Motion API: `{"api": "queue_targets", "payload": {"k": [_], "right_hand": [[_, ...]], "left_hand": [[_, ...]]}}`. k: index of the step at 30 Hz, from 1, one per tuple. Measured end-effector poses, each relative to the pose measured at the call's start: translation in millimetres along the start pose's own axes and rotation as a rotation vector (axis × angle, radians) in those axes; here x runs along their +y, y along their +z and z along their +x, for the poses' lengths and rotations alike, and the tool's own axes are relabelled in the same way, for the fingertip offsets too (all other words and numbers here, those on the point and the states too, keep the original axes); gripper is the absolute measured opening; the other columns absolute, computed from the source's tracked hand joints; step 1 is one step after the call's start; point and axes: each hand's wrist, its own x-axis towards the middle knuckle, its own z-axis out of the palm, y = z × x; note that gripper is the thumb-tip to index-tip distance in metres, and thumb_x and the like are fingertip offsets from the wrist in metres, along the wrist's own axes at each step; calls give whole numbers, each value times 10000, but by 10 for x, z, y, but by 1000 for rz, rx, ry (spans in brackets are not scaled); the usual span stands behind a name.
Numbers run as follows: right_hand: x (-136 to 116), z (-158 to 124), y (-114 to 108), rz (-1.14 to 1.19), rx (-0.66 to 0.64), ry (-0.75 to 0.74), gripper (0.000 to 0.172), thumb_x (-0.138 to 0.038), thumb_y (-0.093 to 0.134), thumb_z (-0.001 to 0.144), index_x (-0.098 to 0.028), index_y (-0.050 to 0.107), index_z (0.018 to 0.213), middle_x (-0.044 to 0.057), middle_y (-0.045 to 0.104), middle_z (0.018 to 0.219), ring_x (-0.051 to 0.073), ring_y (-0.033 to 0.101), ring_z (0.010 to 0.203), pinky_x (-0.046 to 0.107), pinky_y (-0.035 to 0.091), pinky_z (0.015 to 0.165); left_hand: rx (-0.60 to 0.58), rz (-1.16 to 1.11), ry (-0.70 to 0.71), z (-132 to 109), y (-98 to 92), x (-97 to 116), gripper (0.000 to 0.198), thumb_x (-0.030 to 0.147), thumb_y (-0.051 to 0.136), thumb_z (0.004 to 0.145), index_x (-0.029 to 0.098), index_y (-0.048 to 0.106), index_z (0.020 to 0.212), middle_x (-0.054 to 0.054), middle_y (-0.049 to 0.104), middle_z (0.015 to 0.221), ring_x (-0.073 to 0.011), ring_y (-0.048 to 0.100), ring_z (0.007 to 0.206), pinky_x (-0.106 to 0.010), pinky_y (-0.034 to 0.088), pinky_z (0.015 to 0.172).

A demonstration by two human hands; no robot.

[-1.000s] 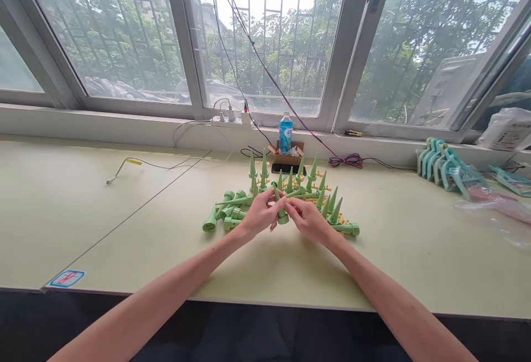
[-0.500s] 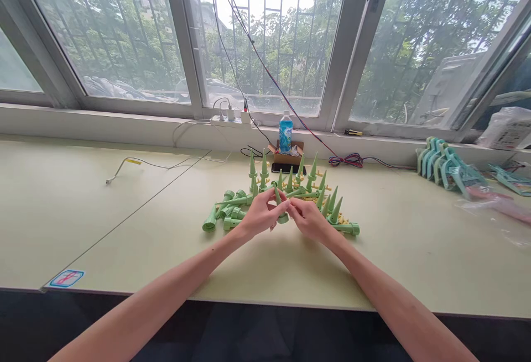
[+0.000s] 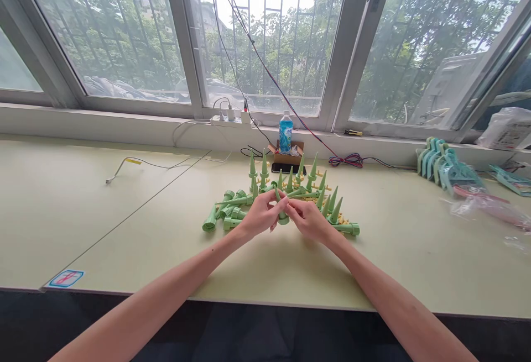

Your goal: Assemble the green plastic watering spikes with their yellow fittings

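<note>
My left hand (image 3: 260, 214) and my right hand (image 3: 307, 219) meet above the table, fingers pinched round one green cone-shaped spike (image 3: 282, 211) held tip up between them. What my right fingertips press against the spike is too small to name. Behind the hands several green spikes (image 3: 313, 169) stand upright. To the left more green spikes (image 3: 224, 210) lie on their sides. Small yellow parts (image 3: 307, 197) are scattered among them. One spike (image 3: 347, 228) lies just right of my right hand.
On the pale green table (image 3: 124, 229) a blue-labelled bottle (image 3: 285, 132) and a small cardboard box (image 3: 286, 158) stand by the window sill. Cables (image 3: 166, 163) trail on the left. Teal plastic pieces (image 3: 444, 167) and clear bags (image 3: 489, 203) lie at the right.
Both hands have stayed together on the spike, shifting only slightly. The clear bag at the right has moved a little.
</note>
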Motion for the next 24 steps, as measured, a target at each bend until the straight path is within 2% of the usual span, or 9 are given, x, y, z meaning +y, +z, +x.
{"api": "queue_targets", "payload": {"k": [8,14,24], "right_hand": [[-31,-3,-10,31,-12,-6,379,-441,411,960,-182,433,684,-50,341,574,87,272,518,234,219,496],[-42,-9,-17,29,-17,-9,368,-442,416,959,-174,484,715,-47,363,581,86,277,518,232,223,496],[-12,-16,-7,13,-46,-3,332,-419,433,954,-179,476,729,-53,363,576,81,271,507,228,223,487]], "left_hand": [[-15,-32,6,3,0,12,298,441,586,847,150,523,831,18,554,704,-48,459,353,-201,397,321],[-19,-33,10,4,-5,1,324,471,575,850,153,527,813,19,545,686,-48,459,363,-197,397,321],[-27,-7,6,0,-5,12,312,462,570,854,156,521,814,37,508,637,-53,449,356,-196,396,328]]}}
